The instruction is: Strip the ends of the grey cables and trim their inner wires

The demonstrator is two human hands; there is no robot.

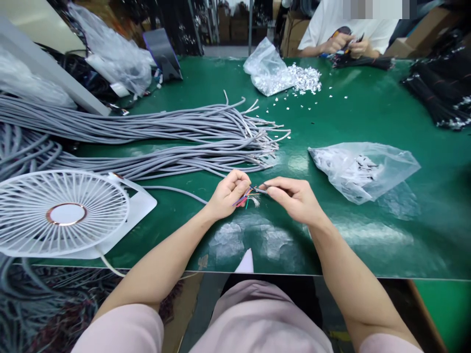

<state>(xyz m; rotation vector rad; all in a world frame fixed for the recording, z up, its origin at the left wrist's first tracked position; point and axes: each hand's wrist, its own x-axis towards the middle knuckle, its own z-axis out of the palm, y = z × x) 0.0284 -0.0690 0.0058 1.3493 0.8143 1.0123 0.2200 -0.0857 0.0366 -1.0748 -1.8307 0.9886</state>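
Over the bench [434, 240], pinching coloured wires [243, 200] with the left hand [228, 195], a slim grey piece [262, 190] with the right hand [296, 198]. Best to grip lightly, keeping colours apart.

Both hands [228, 195] w/ multicol wires [242, 201], gray cables [165, 126] & fan [66, 214] on grn table [423, 252]

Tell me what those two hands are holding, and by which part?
The left hand holds a gray cable near its end, where colored wires stick out. The right hand pinches something thin beside those wires, too small to name.
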